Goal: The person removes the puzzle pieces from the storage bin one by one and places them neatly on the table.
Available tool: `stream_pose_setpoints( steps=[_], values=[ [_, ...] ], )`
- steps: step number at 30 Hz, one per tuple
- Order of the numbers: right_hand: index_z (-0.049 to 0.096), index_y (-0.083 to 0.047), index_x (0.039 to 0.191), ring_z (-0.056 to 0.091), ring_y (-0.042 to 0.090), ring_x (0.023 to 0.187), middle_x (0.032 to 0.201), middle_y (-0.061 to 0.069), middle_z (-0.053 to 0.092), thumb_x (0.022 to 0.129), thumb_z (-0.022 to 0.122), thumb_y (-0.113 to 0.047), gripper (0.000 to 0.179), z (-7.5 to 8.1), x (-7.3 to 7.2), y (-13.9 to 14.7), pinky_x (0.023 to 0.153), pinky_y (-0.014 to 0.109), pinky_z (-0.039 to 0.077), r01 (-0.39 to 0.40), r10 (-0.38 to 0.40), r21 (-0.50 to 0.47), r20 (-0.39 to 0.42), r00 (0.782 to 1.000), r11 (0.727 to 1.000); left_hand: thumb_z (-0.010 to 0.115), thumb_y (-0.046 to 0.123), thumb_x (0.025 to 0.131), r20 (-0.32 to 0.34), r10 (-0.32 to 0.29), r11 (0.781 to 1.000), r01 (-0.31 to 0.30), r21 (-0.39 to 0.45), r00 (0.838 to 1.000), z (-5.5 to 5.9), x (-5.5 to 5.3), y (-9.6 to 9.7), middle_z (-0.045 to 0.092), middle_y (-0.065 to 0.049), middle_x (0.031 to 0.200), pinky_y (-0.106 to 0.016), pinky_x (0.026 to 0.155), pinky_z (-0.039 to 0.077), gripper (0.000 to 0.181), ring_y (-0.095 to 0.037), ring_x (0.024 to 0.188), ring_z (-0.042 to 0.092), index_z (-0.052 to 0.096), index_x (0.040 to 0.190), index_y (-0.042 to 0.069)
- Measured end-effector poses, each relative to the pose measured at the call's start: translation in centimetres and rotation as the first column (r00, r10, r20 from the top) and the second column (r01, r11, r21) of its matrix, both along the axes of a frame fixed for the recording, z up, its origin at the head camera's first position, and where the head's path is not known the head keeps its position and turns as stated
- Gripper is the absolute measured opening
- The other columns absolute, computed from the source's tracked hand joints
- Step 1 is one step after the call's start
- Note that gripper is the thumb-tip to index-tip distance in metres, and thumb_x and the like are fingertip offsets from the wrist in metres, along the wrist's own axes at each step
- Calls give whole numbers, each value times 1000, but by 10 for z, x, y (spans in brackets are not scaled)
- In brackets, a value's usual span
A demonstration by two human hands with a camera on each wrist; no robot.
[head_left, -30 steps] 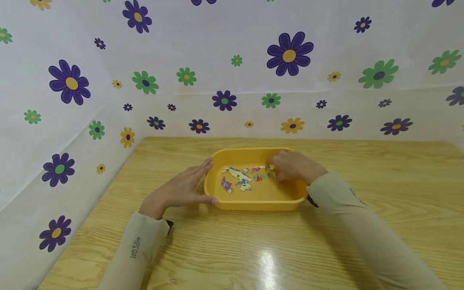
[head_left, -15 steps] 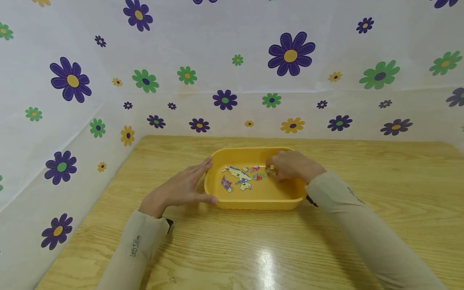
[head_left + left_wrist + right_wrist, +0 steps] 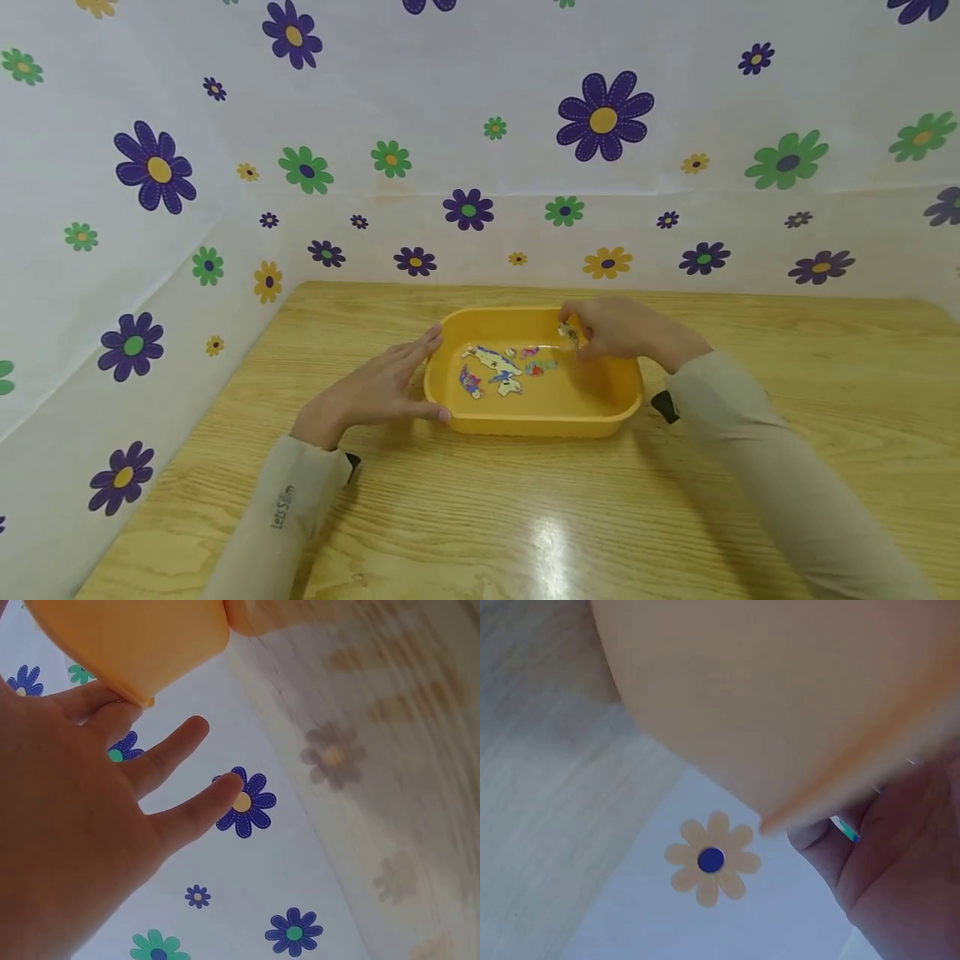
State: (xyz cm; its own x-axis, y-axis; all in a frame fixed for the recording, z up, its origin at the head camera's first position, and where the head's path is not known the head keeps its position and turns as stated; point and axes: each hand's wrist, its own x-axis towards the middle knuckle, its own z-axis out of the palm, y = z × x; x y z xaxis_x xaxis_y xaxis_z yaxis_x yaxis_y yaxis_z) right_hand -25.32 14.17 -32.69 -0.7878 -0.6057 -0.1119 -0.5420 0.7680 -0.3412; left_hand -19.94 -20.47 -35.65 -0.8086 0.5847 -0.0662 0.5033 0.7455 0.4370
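A yellow tray lies on the wooden table. Around its left end my left hand is spread, the thumb on the front rim and the fingertips on the rim farther back. In the left wrist view these fingers are fairly straight, and some touch the tray's edge. My right hand, over the tray's back right part, pinches a small cream-and-brown flat cutout piece. In the right wrist view the tray wall hides most of that hand's fingers. Several flat printed cutout pieces with coloured patterns lie on the tray's left and middle floor.
The wooden table extends to a white flower-print cloth hanging behind it and along the left side. Light reflects off the tabletop in front of the tray.
My right hand has risen from the tray floor and moved slightly back and right, with the pinched cutout piece raised in its fingers. The left hand stays on the tray's end.
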Motion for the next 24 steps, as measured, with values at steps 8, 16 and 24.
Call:
stream_pose_setpoints(
  steps=[8, 16, 24],
  values=[
    [61, 4, 123, 48, 17, 68, 74, 0, 54, 86, 80, -10, 44, 17, 3, 26, 63, 32, 41, 24, -30, -93, -66, 997, 995, 70, 69, 83, -16, 17, 1000, -18, -16, 1000, -5, -4, -9, 8, -12, 169, -66, 116, 19, 115, -44, 152, 11, 21, 160, 0],
    [59, 6, 125, 47, 19, 68, 75, 2, 53, 86, 80, -12, 48, 21, 5, 54, 60, 33, 42, 90, -95, -87, -54, 994, 992, 71, 67, 83, 21, 14, 999, -15, 35, 1000, -7, -6, -12, 6, -14, 169, -67, 117, 15, 115, -43, 152, 5, 18, 161, 1],
    [59, 8, 124, 49, 20, 69, 78, 3, 55, 85, 81, -13, 49, 14, 2, 79, 60, 34, 43, 136, -137, -44, -40, 990, 990, 71, 66, 85, 54, -8, 997, 3, 80, 999, -8, -9, -15, 3, -14, 170, -64, 118, 13, 116, -42, 153, 3, 16, 161, -1]
  ],
)
